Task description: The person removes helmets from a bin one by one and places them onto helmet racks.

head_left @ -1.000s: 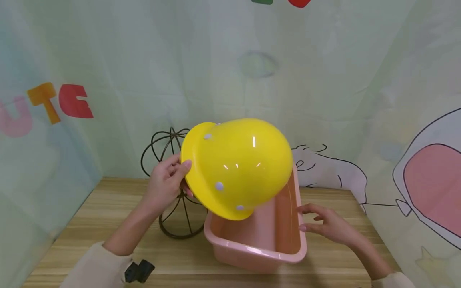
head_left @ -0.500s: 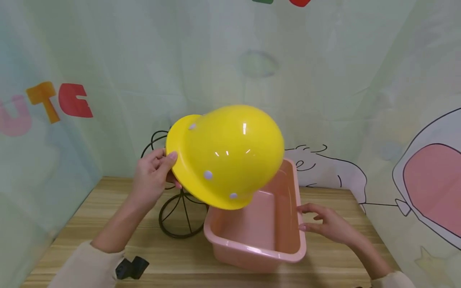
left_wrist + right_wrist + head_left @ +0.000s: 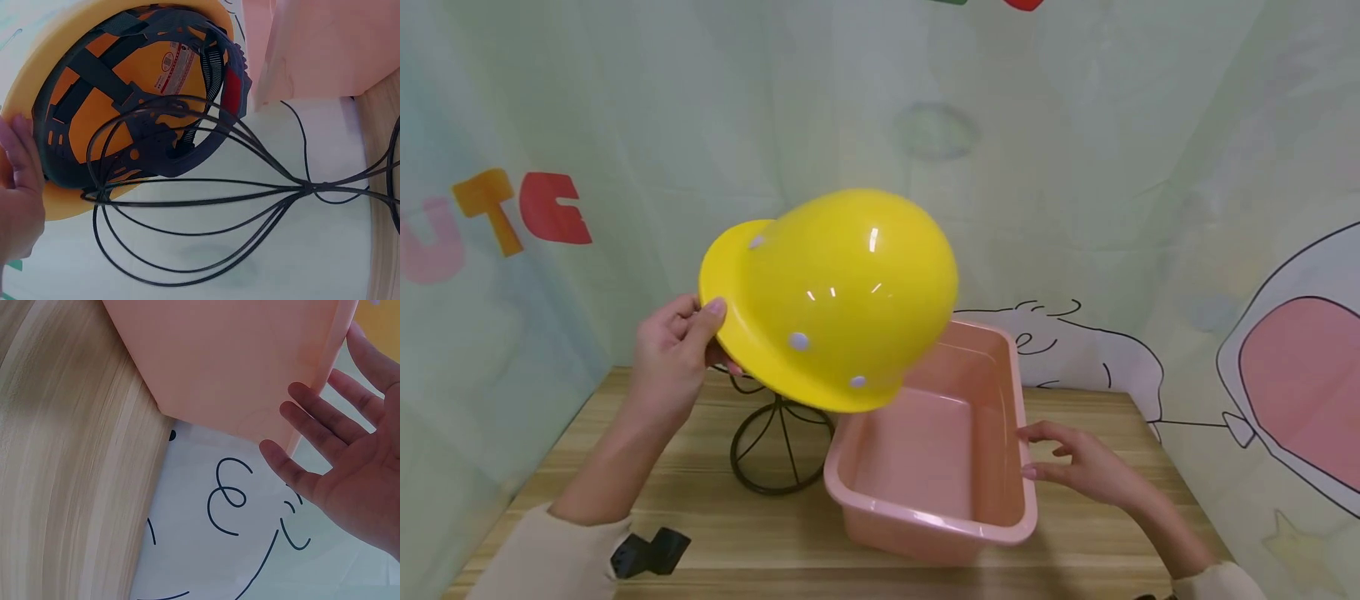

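A yellow hard hat point(image 3: 857, 283) hangs tilted in the air, its brim toward the left. My left hand point(image 3: 673, 350) pinches that brim, thumb on the outer side. In the left wrist view the hat's dark inner harness point(image 3: 94, 75) and a label point(image 3: 177, 67) show. Just under the hat is a black wire stand point(image 3: 784, 446) with a cage-like top; the hat hides this top in the head view. My right hand point(image 3: 1078, 467) is at the right rim of a pink plastic basin point(image 3: 932, 523), fingers relaxed and touching it lightly.
Everything stands on a wood-grain table point(image 3: 760, 542). Behind and beside it hangs a printed curtain point(image 3: 662, 167) with letters and cartoon drawings. The wire stand is close to the basin's left side.
My left hand has carried the hard hat up and to the left, away from over the basin toward the wire stand. More of the basin's inside shows. My right hand has stayed in place.
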The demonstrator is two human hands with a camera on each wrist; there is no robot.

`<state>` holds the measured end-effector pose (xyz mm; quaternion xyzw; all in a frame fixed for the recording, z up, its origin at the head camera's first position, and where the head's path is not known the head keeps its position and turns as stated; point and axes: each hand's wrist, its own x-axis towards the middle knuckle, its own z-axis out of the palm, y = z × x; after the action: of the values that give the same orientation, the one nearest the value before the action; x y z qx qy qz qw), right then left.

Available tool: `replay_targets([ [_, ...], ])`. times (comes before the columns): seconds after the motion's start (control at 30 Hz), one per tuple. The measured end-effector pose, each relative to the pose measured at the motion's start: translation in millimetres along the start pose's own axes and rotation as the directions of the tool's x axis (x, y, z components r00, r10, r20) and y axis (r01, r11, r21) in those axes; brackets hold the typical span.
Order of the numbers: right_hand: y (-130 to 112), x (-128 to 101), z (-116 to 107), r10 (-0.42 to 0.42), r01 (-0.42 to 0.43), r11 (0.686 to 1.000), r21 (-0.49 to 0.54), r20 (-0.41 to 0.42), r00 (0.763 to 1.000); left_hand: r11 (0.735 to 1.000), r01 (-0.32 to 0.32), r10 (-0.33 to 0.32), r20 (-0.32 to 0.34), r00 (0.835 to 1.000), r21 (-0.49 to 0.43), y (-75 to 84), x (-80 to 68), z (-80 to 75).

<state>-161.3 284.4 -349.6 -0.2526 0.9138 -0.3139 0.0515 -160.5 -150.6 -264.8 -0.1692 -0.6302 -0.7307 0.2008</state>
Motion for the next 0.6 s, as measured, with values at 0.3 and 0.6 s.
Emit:
replay_targets([
  [0.3, -0.7, 0.2, -1.7, -0.003, 0.003, 1.0, 0.014, 0.018, 1.0, 0.997, -0.001, -0.004, -0.063, 0.998, -0.075, -0.3, -6.7, -12.6],
  [0.6, -1.7, 0.1, -1.8, -0.001, 0.001, 1.0, 0.019, 0.02, 1.0, 0.995, 0.01, -0.021, -0.12, 0.993, -0.094, -2.5, -14.5, -25.2],
])
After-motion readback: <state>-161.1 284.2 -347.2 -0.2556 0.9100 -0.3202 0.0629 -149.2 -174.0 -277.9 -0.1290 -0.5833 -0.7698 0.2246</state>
